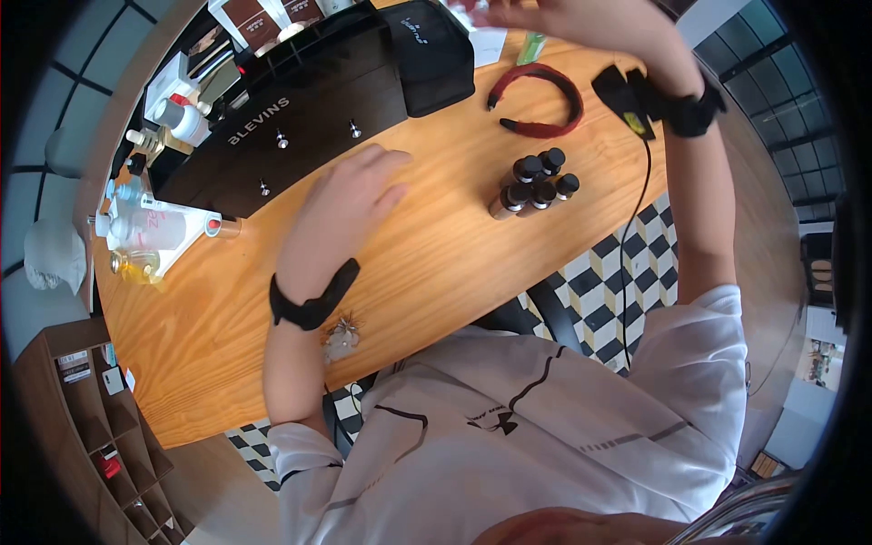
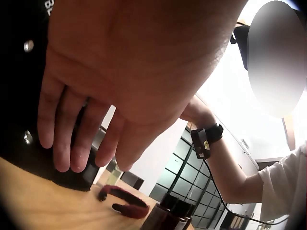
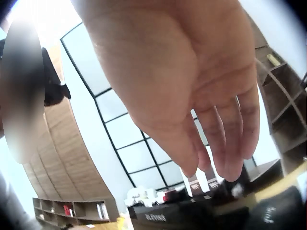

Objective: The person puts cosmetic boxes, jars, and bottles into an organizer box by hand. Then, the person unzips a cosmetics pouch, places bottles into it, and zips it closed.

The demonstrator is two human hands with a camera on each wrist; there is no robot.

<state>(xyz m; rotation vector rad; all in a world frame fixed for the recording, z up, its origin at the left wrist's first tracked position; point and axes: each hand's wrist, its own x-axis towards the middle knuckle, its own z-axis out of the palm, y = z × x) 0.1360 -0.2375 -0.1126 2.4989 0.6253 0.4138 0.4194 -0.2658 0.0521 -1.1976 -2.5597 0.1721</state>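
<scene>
We are holding our left hand flat and relaxed over the orange wooden tabletop, fingers straight and gripping nothing. The fingertips are lying just beside the front of the black drawer cabinet with small silver knobs and white lettering. In the left wrist view the fingers are hanging in front of that cabinet's dark face.

We are raising our right hand at the far edge of the table, above a white card. Its fingers are extended and loosely spread in the right wrist view, holding nothing.

Between the two hands, a black fabric pouch is standing against the right end of the cabinet. A red curved headband is lying on the wood near the right wrist. A cluster of five small brown bottles with black caps is standing upright, well apart from the left hand and just below the headband. A black cable is running from the right wrist unit across the table edge.

At the cabinet's left end, clear bottles on a white tray are crowding the table corner.
</scene>
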